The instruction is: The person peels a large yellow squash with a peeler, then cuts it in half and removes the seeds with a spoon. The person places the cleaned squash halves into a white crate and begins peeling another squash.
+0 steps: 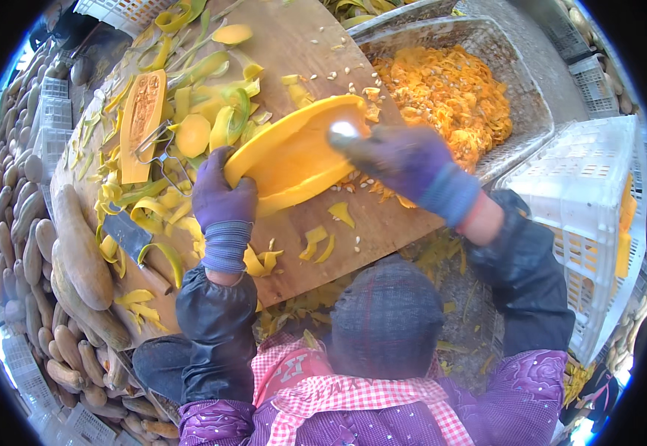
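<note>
My left hand [226, 192], in a purple glove with a blue cuff, grips the near end of a peeled, hollowed squash half [290, 173]. The squash half is tilted over the wooden board, its cavity facing me. My right hand [407, 161], gloved alike and blurred, is at its far end, closed on a shiny metal scraping tool, perhaps a spoon [344, 131]. The tool's shape is unclear in the blur. Left of my left hand lie a wire-framed peeler [159, 150], a peeled squash half with its core [144, 125] and a cleaver [128, 231].
Peel strips and seeds litter the wooden board [323, 262]. A dirty plastic crate [529, 95] of orange pulp [446, 100] stands beyond its right edge, beside a white slatted crate [574, 184]. Unpeeled squashes [83, 251] lie along the left edge, with a large heap behind.
</note>
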Demonstrator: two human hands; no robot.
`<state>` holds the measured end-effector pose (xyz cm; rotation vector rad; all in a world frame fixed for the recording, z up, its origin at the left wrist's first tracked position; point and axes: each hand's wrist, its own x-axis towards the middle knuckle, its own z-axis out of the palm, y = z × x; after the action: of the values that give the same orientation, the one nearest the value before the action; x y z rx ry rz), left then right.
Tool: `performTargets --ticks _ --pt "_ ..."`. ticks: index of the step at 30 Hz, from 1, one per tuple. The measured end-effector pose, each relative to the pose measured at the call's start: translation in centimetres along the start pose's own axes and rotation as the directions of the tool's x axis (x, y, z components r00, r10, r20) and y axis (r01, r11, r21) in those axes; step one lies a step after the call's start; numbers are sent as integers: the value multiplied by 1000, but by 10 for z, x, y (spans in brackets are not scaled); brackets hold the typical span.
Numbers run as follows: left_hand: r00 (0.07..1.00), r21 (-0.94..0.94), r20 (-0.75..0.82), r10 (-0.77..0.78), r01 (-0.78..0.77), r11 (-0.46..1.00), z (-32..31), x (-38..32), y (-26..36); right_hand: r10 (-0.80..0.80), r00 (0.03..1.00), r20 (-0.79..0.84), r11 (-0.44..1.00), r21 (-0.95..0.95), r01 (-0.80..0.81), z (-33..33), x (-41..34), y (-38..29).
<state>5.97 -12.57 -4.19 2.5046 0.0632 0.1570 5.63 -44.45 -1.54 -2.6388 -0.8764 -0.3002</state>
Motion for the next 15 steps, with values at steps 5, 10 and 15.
performTargets --ticks 5,10,15 --pt "997 70 73 26 -31 997 -26 -13 10 -23 972 235 942 -322 100 21 -13 12" --pt "993 120 109 -46 33 992 -38 -32 6 -59 992 110 987 -140 74 39 -49 1" --pt "999 127 15 -28 26 992 -72 -57 -23 173 980 96 976 -148 -158 15 -36 -18"
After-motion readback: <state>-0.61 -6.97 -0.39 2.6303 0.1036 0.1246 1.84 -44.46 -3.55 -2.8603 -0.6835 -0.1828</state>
